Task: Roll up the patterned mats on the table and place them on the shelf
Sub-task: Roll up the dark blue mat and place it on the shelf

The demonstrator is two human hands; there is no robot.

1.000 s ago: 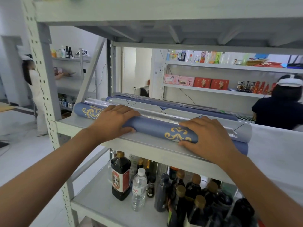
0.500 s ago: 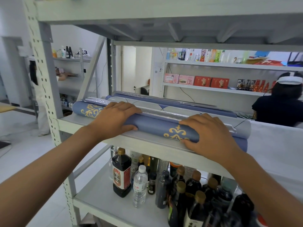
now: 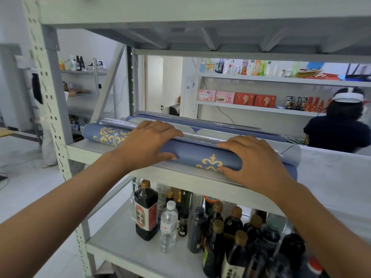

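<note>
Centrally, I see the rolled mat (image 3: 192,155), blue with gold ornament, lying lengthwise along the front edge of the middle shelf (image 3: 331,177); the left hand (image 3: 148,145) and right hand (image 3: 255,163) each grasp it, fingers curled over the top, thumbs at the front; further rolled mats (image 3: 230,128) lie just behind; bottles (image 3: 146,213) stand on the lower shelf (image 3: 120,237).

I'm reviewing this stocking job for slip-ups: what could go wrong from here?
1. The rolled mat lies close to the front edge of the shelf; if the left hand and right hand let go, it could roll off onto the bottles below.
2. Nothing visible ties it, so it may unroll.
</note>
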